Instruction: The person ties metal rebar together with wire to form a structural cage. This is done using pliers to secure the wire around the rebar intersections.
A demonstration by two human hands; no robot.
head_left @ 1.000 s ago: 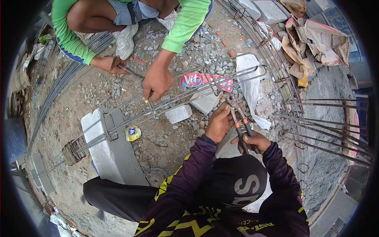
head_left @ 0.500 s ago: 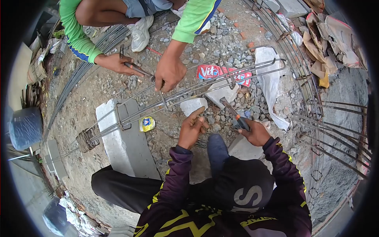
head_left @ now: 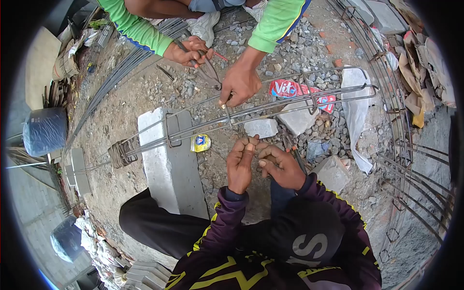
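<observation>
My left hand [head_left: 240,164] is raised in front of me, its thumb and fingertips pinched together. Close beside it my right hand [head_left: 282,166] has curled fingers, the fingertips nearly meeting the left ones. I cannot tell what the small thing in my pinched fingers is. A pair of pliers [head_left: 291,143] shows partly behind my right hand, the rest hidden by it. Just beyond my hands runs a long steel rebar frame [head_left: 203,130] with square stirrups. Across it, a co-worker's hand [head_left: 240,84] touches a stirrup, while their other hand [head_left: 191,52] grips pincers [head_left: 209,72].
The frame crosses a concrete block [head_left: 166,169] at left. Bundled stirrups [head_left: 122,153] hang near its left end. Gravel, broken stones [head_left: 261,127], a red wrapper [head_left: 285,89] and a yellow packet [head_left: 200,142] lie around. Rebar ends [head_left: 420,174] jut out at right.
My right hand has moved left, up to my left hand, and its fingers have closed to a pinch. The co-worker's pincers have swung round, handles spread. The view has shifted.
</observation>
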